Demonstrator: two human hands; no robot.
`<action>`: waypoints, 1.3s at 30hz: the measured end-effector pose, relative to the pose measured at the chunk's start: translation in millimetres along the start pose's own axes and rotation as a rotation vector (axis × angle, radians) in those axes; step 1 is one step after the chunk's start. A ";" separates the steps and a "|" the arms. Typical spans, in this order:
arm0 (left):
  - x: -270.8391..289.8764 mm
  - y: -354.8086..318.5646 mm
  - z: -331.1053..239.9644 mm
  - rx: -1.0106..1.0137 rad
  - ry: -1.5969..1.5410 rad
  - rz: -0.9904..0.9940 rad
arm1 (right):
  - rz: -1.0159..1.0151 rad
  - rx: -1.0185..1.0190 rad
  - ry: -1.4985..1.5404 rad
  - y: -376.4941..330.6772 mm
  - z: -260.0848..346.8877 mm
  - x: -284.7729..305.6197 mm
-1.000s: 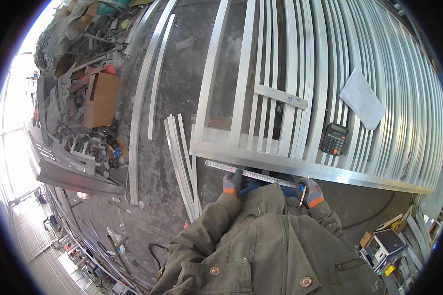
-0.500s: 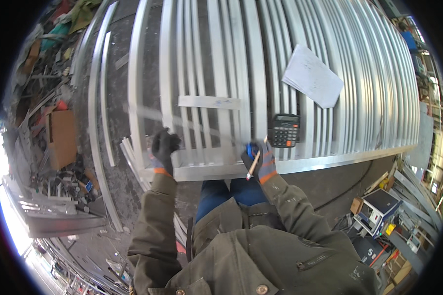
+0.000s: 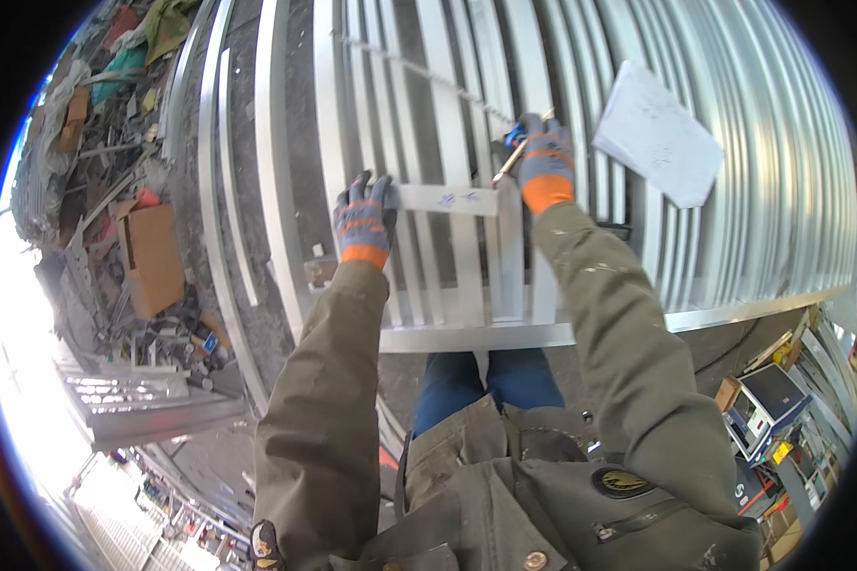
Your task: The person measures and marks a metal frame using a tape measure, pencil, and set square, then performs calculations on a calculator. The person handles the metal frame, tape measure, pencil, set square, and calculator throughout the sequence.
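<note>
Fingers of left hand (image 3: 363, 219) now on metal strip (image 3: 444, 200), grip unclear, right hand (image 3: 547, 158) clutching tape measure (image 3: 516, 135), pencil (image 3: 508, 165)

Blue handwritten marks sit on the flat metal strip (image 3: 471, 201); faint writing on the white paper (image 3: 659, 133), illegible; tape blade (image 3: 419, 69) blurred, no numbers readable.

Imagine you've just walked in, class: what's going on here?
A gloved person stands over rows of metal bars. The right hand holds a blue tape measure, its blade drawn out over the bars, and a pencil-like stick. The left hand is at the left end of a short marked strip lying on the bars.
</note>
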State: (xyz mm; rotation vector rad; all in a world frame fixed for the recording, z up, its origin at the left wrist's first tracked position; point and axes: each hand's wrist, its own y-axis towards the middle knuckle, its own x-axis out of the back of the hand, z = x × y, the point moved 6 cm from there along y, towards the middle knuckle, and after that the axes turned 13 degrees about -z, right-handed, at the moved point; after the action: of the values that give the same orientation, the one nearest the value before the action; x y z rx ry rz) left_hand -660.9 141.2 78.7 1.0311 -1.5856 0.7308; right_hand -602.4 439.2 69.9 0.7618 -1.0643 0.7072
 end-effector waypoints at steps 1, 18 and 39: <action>2.0 6.2 -1.0 -0.064 -0.053 -0.066 | -0.076 -0.117 0.263 -3.1 -7.3 8.0; 108.8 -285.8 142.1 0.379 -0.348 0.030 | 0.370 -0.271 0.598 -339.9 161.6 65.9; 65.3 -292.9 218.8 0.607 -0.443 0.024 | 0.273 -0.267 0.246 -388.3 206.7 25.7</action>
State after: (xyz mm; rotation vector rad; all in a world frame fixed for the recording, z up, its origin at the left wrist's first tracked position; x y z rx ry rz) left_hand -498.5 -192.7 71.5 1.7083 -1.7908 1.0915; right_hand -380.9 58.4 76.9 0.2931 -1.0197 0.8460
